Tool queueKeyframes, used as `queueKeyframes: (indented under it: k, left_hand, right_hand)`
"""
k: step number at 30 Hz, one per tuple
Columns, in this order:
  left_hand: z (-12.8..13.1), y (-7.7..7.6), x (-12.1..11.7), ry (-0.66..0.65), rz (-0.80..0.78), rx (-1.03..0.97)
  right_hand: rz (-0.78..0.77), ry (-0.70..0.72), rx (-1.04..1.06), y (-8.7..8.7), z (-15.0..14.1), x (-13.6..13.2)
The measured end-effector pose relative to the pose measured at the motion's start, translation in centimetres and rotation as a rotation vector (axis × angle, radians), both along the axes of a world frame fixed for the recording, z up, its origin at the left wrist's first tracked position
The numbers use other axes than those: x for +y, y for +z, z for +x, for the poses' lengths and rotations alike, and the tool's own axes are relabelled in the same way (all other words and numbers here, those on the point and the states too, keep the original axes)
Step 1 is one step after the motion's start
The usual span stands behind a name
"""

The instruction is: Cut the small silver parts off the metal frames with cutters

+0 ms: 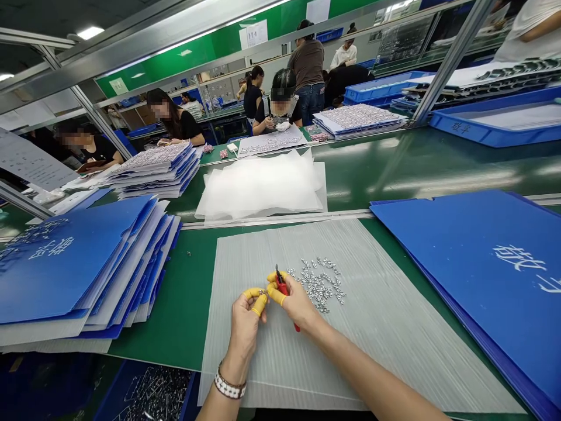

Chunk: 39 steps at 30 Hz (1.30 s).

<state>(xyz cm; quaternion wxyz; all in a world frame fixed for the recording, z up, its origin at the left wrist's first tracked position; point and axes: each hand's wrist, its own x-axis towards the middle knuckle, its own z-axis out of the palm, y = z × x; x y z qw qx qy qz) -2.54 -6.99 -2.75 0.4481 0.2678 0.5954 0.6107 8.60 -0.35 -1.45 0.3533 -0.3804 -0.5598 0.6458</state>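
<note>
A: Pls tell me, what do the hands have now?

B: The right hand is closed around small cutters with red plastic handles, the dark metal tip points up. The left hand is nearly shut in a pinch and has a tiny silver metal part, v. small, so its shape is hard to see

A: Anything on the fingers?

B: Yes, yellow rubber finger cots on both hands. On left wrist is a white and dark link bracelet

A: Hands touch each other?

B: Fingertips are just beside each other, I can't tell if they touch

A: And where are the other silver parts?

B: A loose pile of small silver metal parts lies just beside the right hand, on a grey ribbed plastic sheet. This sheet lies on a green bench mat

A: What is around, approx?

B: A stack of blue and white corrugated plastic folders is on the left, a large blue corrugated folder on the right. Ahead is crumpled white translucent plastic film. At lower left, a blue bin holds metal parts. Across the bench, a co-worker sits w/ both hands over a printed sheet
</note>
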Motion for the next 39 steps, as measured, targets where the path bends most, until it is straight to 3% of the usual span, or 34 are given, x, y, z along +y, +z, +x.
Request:
queueKeyframes:
  k: [5, 11, 22, 39]
  left_hand:
    - [-0.6, 0.2, -0.5, 0.013, 0.018, 0.008]
    - [-0.2, 0.6, -0.9, -0.025, 0.055, 0.048]
    - [-0.4, 0.1, -1.4, -0.096, 0.102, 0.188]
    - [-0.8, 0.3, -1.7, -0.16, 0.182, 0.364]
  right_hand:
    - [0.471, 0.212, -0.564, 1.9, 3.3, 1.1]
    - [0.753, 0.302, -0.766, 3.3, 5.2, 1.2]
    - [0.94, 0.334, -0.856, 3.0, 5.8, 0.9]
    - [0.955, 0.397, -0.909, 3.4, 5.7, 0.8]
